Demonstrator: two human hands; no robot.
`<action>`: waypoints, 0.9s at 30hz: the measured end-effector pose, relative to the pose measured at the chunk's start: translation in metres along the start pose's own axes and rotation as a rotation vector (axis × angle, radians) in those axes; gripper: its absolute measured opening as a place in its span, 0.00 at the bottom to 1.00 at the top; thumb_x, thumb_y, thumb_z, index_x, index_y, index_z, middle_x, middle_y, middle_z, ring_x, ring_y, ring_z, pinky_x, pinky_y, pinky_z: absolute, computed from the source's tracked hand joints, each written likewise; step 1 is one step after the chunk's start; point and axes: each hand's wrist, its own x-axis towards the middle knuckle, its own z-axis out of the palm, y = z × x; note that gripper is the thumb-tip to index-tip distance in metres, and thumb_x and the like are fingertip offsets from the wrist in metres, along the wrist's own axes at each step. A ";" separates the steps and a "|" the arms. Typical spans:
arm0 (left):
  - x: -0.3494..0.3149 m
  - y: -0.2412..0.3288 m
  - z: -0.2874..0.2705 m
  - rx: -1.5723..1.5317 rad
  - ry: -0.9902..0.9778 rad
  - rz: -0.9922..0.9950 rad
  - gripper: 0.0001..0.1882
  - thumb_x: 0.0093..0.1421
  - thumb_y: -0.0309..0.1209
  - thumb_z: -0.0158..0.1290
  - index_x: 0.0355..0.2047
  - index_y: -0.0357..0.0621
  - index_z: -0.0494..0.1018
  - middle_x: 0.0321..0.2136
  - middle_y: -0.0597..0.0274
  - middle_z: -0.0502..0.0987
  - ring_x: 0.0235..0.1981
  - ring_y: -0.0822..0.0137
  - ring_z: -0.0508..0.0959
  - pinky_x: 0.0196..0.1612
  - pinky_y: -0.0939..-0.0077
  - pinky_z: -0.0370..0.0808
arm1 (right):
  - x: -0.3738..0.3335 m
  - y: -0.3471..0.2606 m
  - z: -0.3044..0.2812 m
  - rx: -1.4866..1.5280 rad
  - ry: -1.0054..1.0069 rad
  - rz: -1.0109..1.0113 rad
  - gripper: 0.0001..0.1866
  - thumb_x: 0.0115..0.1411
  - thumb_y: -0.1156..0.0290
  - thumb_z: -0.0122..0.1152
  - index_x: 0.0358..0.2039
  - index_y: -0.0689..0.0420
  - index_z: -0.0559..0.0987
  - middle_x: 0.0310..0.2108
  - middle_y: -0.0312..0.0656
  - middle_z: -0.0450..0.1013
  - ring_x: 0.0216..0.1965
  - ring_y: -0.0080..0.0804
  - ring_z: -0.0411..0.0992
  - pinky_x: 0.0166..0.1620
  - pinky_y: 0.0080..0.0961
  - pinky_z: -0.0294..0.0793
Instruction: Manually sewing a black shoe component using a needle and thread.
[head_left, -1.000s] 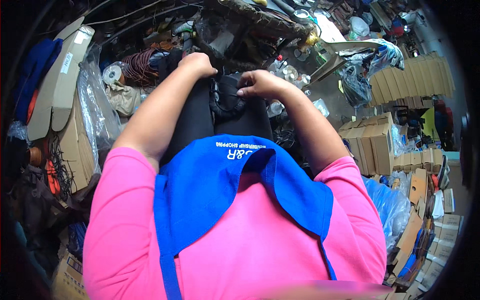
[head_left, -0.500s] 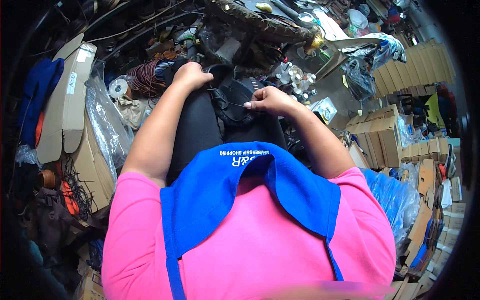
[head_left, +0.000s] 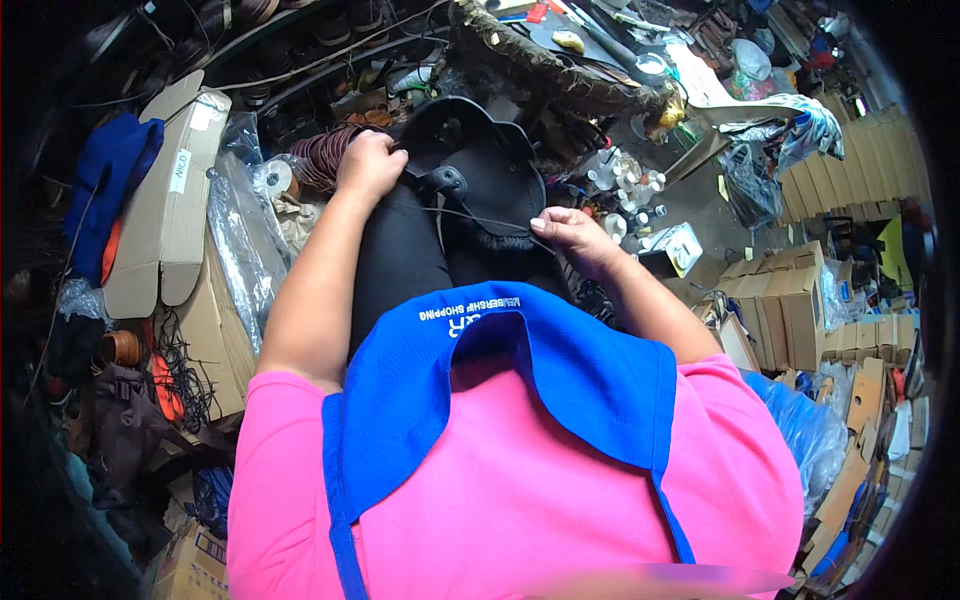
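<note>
A black, hollow, leather-like piece with a scalloped rim (head_left: 500, 180) lies across my black-trousered thighs, its inside facing up. A strap tab with round metal spots sits at its left side. My right hand (head_left: 580, 238), off its lower right edge, pinches a thin dark thread (head_left: 470, 215) between thumb and fingers. That thread stretches leftward across the near part of the piece. At the upper left, my left hand (head_left: 370, 168) is closed beside the piece's left edge. What its fingers hold is hidden.
Left of my legs are coiled brown cord (head_left: 325, 155), a white spool (head_left: 272, 178) and folded cardboard (head_left: 165, 205). Ahead stands a cluttered worktable (head_left: 545, 65). White-capped bottles (head_left: 630, 180) and cardboard boxes (head_left: 775, 305) stand to the right.
My right hand has moved right and slightly down, drawing out a longer stretch of thread. The black piece has tilted and shows more of its inside. My left hand stays closed.
</note>
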 end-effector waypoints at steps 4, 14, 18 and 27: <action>0.028 0.024 0.009 0.221 -0.354 -0.186 0.17 0.47 0.34 0.52 0.37 0.41 0.77 0.42 0.48 0.75 0.45 0.53 0.75 0.48 0.63 0.72 | 0.004 0.009 -0.007 -0.261 0.113 0.012 0.17 0.58 0.56 0.58 0.26 0.59 0.76 0.19 0.27 0.65 0.23 0.15 0.59 0.27 0.19 0.59; -0.005 0.056 0.034 0.183 0.105 0.291 0.19 0.51 0.40 0.57 0.41 0.44 0.72 0.41 0.54 0.72 0.41 0.52 0.74 0.42 0.60 0.71 | 0.024 0.004 -0.020 -0.900 0.094 -0.226 0.21 0.59 0.52 0.52 0.32 0.58 0.79 0.29 0.46 0.75 0.36 0.41 0.72 0.43 0.33 0.65; -0.065 0.094 0.016 -0.021 -0.115 0.686 0.21 0.49 0.43 0.59 0.39 0.45 0.71 0.38 0.56 0.72 0.37 0.56 0.74 0.37 0.64 0.69 | 0.030 -0.018 -0.025 -0.904 -0.062 -0.050 0.20 0.57 0.50 0.54 0.34 0.54 0.79 0.29 0.43 0.76 0.35 0.36 0.74 0.42 0.31 0.68; -0.102 0.090 0.032 -0.045 -0.197 0.733 0.21 0.46 0.37 0.61 0.40 0.45 0.71 0.31 0.58 0.70 0.28 0.57 0.72 0.32 0.67 0.69 | 0.023 -0.006 -0.027 -0.500 0.168 -0.129 0.15 0.56 0.60 0.62 0.26 0.59 0.74 0.20 0.29 0.69 0.25 0.14 0.64 0.29 0.17 0.65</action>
